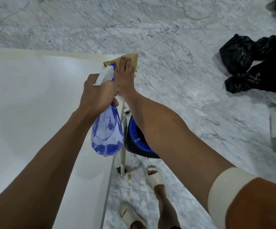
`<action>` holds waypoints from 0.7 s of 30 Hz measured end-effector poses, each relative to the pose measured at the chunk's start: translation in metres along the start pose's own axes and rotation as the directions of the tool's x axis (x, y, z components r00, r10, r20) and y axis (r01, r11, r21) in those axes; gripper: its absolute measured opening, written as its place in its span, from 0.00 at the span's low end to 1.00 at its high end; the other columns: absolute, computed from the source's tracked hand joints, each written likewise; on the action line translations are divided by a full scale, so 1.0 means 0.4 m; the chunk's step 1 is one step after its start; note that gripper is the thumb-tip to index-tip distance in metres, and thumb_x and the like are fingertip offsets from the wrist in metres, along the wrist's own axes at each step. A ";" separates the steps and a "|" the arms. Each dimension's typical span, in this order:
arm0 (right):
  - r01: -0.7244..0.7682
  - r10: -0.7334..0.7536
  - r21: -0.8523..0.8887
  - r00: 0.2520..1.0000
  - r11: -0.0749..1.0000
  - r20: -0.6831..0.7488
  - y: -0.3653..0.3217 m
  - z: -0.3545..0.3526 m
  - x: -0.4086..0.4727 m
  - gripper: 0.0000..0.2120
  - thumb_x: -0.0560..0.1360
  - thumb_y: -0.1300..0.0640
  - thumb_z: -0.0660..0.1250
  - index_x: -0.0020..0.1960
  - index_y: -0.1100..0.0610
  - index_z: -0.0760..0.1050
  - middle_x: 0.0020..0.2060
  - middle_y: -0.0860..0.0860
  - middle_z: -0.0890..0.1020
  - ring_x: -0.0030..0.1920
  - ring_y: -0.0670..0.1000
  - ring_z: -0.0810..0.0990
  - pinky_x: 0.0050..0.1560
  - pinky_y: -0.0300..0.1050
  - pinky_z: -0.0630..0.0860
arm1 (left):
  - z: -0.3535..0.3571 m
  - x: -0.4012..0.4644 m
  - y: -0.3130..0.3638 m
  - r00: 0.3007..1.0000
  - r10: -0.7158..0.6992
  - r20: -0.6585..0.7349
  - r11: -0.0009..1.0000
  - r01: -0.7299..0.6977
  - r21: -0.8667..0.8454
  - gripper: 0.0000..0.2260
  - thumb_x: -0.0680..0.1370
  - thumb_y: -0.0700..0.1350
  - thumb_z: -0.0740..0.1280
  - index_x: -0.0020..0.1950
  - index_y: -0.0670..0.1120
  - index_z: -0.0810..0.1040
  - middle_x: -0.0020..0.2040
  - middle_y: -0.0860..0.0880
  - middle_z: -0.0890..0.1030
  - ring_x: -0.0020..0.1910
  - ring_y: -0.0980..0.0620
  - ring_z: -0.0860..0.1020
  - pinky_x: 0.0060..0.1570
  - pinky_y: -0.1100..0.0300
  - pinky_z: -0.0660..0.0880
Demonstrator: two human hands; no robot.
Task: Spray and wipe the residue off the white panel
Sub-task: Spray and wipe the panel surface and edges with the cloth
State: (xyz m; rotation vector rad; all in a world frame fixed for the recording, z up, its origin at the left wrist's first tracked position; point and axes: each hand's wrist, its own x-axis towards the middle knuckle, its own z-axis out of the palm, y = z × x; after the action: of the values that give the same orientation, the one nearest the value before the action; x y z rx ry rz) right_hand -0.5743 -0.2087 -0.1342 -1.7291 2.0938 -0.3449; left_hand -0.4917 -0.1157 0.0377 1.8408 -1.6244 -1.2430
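The left hand (99, 93) grips the blue spray bottle (107, 134) by its neck, fingers hiding the trigger. The right hand (125, 75) presses flat, fingers straight, on a tan cloth (132, 59) at the white panel (34, 100)'s far corner, largely covering it; residue is hard to make out

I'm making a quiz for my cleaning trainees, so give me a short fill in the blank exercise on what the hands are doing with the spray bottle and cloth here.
1. The left hand grips the blue ____ by its neck.
2. The right hand presses a tan ____ flat with straight fingers.
3. The cloth sits at the far ____ of the white panel.
4. Black ____ lie on the marble floor.

Missing words: spray bottle; cloth; corner; bags
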 end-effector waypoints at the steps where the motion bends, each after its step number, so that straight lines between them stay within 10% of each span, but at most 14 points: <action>1: 0.001 -0.001 -0.046 1.000 0.999 0.007 -0.002 0.004 -0.011 0.32 0.82 0.45 0.42 0.79 0.62 0.45 0.78 0.64 0.45 0.78 0.65 0.42 0.76 0.63 0.48 | 0.003 -0.007 -0.003 1.000 -0.008 -0.009 1.000 0.008 0.005 0.07 0.65 0.40 0.61 0.38 0.38 0.75 0.30 0.43 0.76 0.20 0.52 0.77 0.38 0.54 0.77; 11: 0.029 -0.027 -0.097 0.999 0.995 0.017 -0.040 0.085 -0.172 0.37 0.79 0.37 0.56 0.79 0.56 0.52 0.79 0.64 0.47 0.78 0.66 0.43 0.76 0.65 0.48 | -0.011 -0.130 -0.075 0.999 -0.018 -0.038 0.995 0.022 0.095 0.06 0.70 0.39 0.62 0.36 0.38 0.75 0.28 0.41 0.77 0.19 0.54 0.77 0.39 0.50 0.80; 15: 0.029 -0.030 -0.122 1.000 0.992 -0.007 -0.060 0.120 -0.249 0.36 0.78 0.38 0.58 0.79 0.55 0.52 0.78 0.64 0.47 0.78 0.67 0.42 0.75 0.66 0.47 | -0.041 -0.204 -0.121 0.999 -0.008 -0.042 0.998 0.011 0.068 0.16 0.66 0.43 0.61 0.43 0.31 0.77 0.44 0.30 0.82 0.20 0.53 0.78 0.44 0.38 0.82; 21: -0.030 0.026 -0.137 0.999 0.990 -0.029 -0.107 0.192 -0.352 0.33 0.76 0.42 0.61 0.77 0.51 0.58 0.78 0.63 0.52 0.78 0.68 0.47 0.74 0.68 0.48 | -0.102 -0.309 -0.206 0.995 -0.050 -0.084 0.996 0.056 0.067 0.09 0.68 0.40 0.63 0.44 0.42 0.80 0.46 0.36 0.84 0.22 0.52 0.78 0.39 0.51 0.82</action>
State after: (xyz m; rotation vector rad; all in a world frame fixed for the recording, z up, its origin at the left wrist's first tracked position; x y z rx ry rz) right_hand -0.4803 -0.0750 -0.1630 -1.7785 2.2059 -0.2219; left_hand -0.4022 0.0098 0.0404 1.9625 -1.6025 -1.1296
